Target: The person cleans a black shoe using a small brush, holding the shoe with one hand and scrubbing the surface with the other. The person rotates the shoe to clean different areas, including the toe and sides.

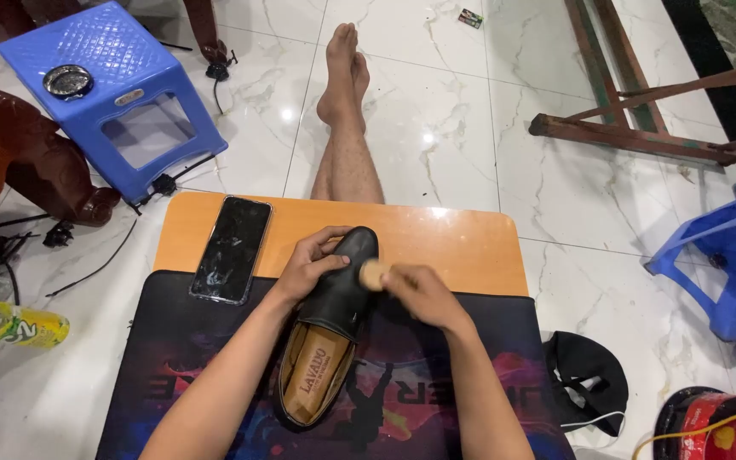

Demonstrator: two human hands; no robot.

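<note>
The black loafer (334, 324) lies mid-table on the dark printed mat (172, 358), toe toward the far edge of the small wooden table (462, 243). The left hand (307, 266) is curled around the shoe's toe, steadying it. The right hand (423, 294) pinches a small tan round brush (374, 273) against the toe's right side. A smartphone (232, 249) lies near the table's far left corner, overlapping the mat's edge.

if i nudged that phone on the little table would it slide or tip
The phone lies flat on its back, so it would probably slide rather than tip. It straddles the smooth wooden tabletop and the dark mat; the mat end may grip more. Its glossy glass face looks fragile, and it sits close to the table's left edge.
</note>
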